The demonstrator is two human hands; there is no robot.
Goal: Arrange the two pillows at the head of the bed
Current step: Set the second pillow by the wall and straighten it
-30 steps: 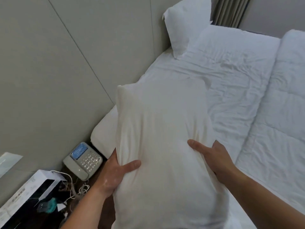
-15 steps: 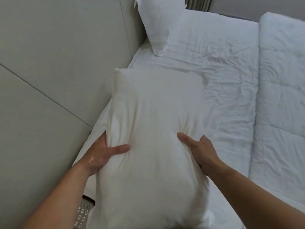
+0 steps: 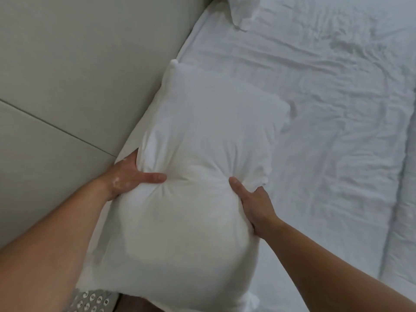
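Observation:
I hold a white pillow [image 3: 198,172] lengthwise over the near end of the bed, its far corner close to the padded headboard [image 3: 78,70]. My left hand [image 3: 132,176] grips its left side, thumb pressed into the top. My right hand [image 3: 252,203] pinches its right side, fingers hidden under the fabric. A second white pillow [image 3: 242,10] leans at the headboard at the top edge, only its lower corner in view.
The wrinkled white sheet [image 3: 315,109] covers the mattress to the right of the pillow. A folded white duvet [image 3: 403,244] runs along the right edge. Telephone keys [image 3: 94,302] show below the pillow's near-left corner.
The pillow has gone lower and further over the bed, next to the headboard. Both hands squeeze it tighter. The view has tilted down, cutting off most of the far pillow.

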